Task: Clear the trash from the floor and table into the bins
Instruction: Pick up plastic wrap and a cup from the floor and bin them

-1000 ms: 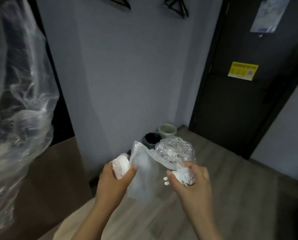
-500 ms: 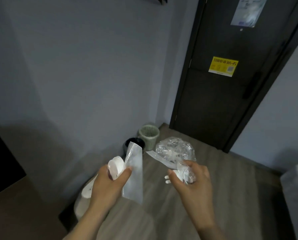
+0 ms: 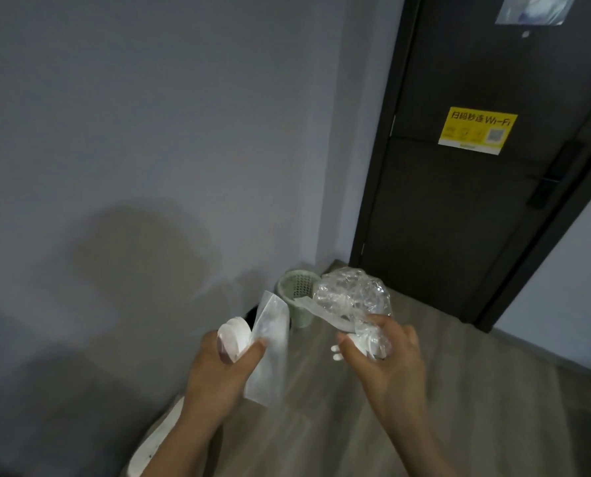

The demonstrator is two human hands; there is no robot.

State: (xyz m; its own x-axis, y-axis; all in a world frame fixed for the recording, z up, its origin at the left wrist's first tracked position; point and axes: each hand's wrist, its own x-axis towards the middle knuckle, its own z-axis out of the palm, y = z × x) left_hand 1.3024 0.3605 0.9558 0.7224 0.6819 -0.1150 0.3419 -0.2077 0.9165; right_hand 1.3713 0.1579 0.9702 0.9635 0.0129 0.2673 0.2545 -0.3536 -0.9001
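Low in the middle of the frame, the left hand [image 3: 225,370] pinches two pieces of trash together. Its thumb presses a white round lid [image 3: 233,342] and a flat translucent plastic pouch [image 3: 270,349] against the curled fingers. The pouch stands nearly upright, with its lower end hanging below the thumb.

Just to the right, and apart from the left hand, the right hand [image 3: 387,366] has its fingers curled round a wad of crumpled clear plastic film [image 3: 352,297], which billows up above the knuckles. It also grips a small white piece [image 3: 335,352] that pokes out on the thumb side; what that piece is cannot be told.

Both loads are held in the air above the grey wood-look floor [image 3: 424,425]. Behind them, at the foot of the grey wall [image 3: 149,132], stands a pale green mesh bin [image 3: 295,290], partly covered by the pouch and the film. Left of it, a dark sliver of a second bin [image 3: 250,315] shows between the lid and the pouch.

A dark door [image 3: 476,218] fills the upper right. It carries a yellow Wi-Fi sticker [image 3: 478,130], a pale printed sheet [image 3: 531,8] at the top edge and a black handle [image 3: 548,187]. At the bottom left, under the left forearm, lies a blurred white object [image 3: 156,442].
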